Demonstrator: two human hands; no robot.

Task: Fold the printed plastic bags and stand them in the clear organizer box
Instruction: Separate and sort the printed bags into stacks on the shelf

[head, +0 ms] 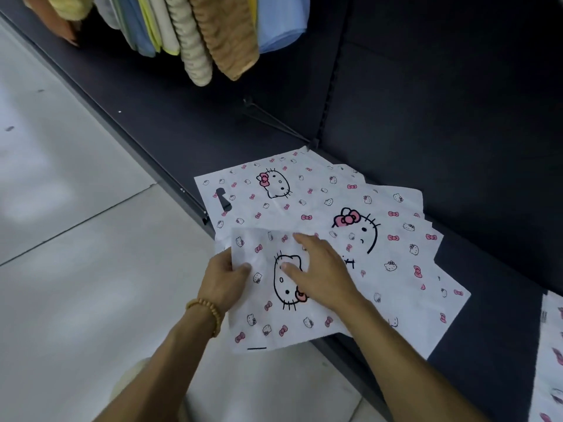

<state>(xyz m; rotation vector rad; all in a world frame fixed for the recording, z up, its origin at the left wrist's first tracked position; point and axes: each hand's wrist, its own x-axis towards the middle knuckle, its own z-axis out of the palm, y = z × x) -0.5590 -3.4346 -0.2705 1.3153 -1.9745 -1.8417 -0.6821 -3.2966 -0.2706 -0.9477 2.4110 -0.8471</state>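
Note:
Several white plastic bags printed with cat faces and pink bows lie fanned out on a dark shelf (457, 147). The top bag (268, 318) is folded over and hangs partly past the shelf's front edge. My left hand (224, 280) pinches its left edge, thumb on top. My right hand (320, 269) lies flat on the bag with fingers straight, pressing it down. Beneath it lie a bag with a die-cut handle (243, 190) and another with a large cat face (393, 239). No clear organizer box is in view.
Folded towels and cloths (195, 35) hang above the shelf at the top. A thin metal hook (274, 121) sticks out of the shelf's back panel. More printed bags (551, 345) show at the right edge. Pale tiled floor (76, 239) lies to the left.

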